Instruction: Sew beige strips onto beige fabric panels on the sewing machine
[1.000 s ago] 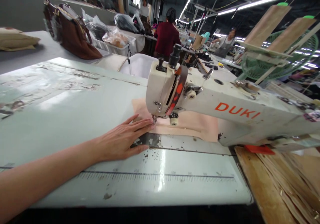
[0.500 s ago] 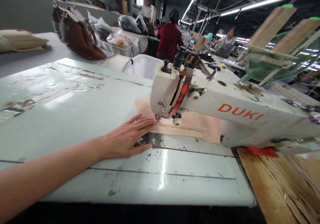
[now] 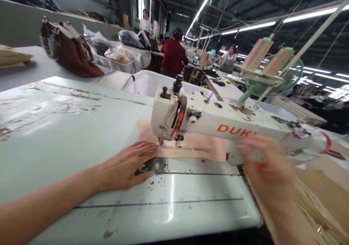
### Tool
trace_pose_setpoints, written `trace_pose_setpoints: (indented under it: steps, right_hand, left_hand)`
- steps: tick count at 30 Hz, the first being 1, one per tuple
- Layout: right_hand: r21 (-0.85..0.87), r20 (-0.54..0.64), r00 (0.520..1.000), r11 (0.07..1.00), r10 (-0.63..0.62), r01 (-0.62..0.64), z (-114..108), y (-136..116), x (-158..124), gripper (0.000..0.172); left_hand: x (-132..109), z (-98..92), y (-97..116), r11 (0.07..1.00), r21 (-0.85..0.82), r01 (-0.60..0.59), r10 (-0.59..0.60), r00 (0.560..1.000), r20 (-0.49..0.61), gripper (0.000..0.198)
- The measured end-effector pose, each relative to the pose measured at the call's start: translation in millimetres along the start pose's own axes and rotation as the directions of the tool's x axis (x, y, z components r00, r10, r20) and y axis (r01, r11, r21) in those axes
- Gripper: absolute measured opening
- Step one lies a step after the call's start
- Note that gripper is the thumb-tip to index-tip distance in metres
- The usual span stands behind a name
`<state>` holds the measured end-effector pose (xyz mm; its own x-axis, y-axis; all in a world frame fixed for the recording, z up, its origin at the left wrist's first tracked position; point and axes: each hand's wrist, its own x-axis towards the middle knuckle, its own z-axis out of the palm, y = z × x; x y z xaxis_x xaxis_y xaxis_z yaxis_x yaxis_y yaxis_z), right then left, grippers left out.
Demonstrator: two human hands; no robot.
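Observation:
My left hand (image 3: 128,165) lies flat on the pale green table (image 3: 68,135), fingers stretched out, fingertips on the edge of a peach fabric piece (image 3: 201,145) just left of the needle. The fabric lies under the head of a white sewing machine (image 3: 218,123) with orange lettering. My right hand (image 3: 265,163) is raised in front of the machine's arm, at the right. It is smeared by motion, so its fingers cannot be read. A worn metal plate (image 3: 174,165) runs along the table in front of the fabric.
A stack of tan sheets (image 3: 324,205) lies at the right on a wooden surface. A white bin (image 3: 152,81) stands behind the machine. A brown handbag (image 3: 68,48) and plastic bags sit on the far table at left. Thread cones (image 3: 257,54) and a green fan (image 3: 275,81) stand behind. Other people work farther back.
My right hand has come into view at the right, in front of the machine arm. The camera has shifted back and up. My left hand stays flat by the needle.

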<state>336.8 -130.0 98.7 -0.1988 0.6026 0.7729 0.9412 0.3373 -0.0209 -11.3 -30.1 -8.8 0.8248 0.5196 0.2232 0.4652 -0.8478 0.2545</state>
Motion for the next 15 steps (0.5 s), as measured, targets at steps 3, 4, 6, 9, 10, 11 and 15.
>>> trace_pose_setpoints:
  steps: [3, 4, 6, 9, 10, 11, 15]
  right_hand:
    - [0.321, 0.373, 0.901, 0.942, -0.222, 0.099, 83.0, -62.3, -17.1, 0.019]
    - [0.315, 0.418, 0.874, 0.942, -0.247, 0.116, 107.7, -72.2, -20.8, 0.023]
    - [0.285, 0.476, 0.84, 0.949, -0.261, 0.133, 143.9, -77.4, -24.8, 0.028]
    - [0.267, 0.5, 0.824, 0.953, -0.267, 0.147, 163.7, -68.3, -25.0, 0.031]
    - [0.267, 0.499, 0.824, 0.952, -0.269, 0.149, 164.1, -65.7, -24.4, 0.031]
    - [0.265, 0.498, 0.825, 0.952, -0.269, 0.151, 163.2, -64.1, -23.8, 0.032]
    - [0.251, 0.48, 0.834, 0.953, -0.272, 0.167, 159.9, -65.8, -22.6, 0.033]
  left_hand:
    - [0.0, -0.2, 0.6, 1.0, 0.014, -0.013, 0.013, 1.0, 0.0, 0.055]
    - [-0.1, -0.5, 0.9, 1.0, 0.011, -0.016, 0.016, 1.0, -0.003, 0.055]
    - [-0.5, -1.2, 1.2, 1.0, 0.001, -0.022, 0.022, 1.0, -0.02, 0.058]
    - [-0.3, -1.4, 0.7, 0.999, -0.016, -0.029, 0.028, 0.999, -0.039, 0.064]
    - [0.0, -1.0, 0.1, 0.999, -0.022, -0.029, 0.028, 0.999, -0.039, 0.065]
    - [0.4, -0.4, -0.7, 0.999, -0.027, -0.026, 0.025, 0.999, -0.039, 0.065]
    - [1.5, 2.1, -3.8, 0.999, -0.031, -0.022, 0.021, 0.999, -0.043, 0.065]
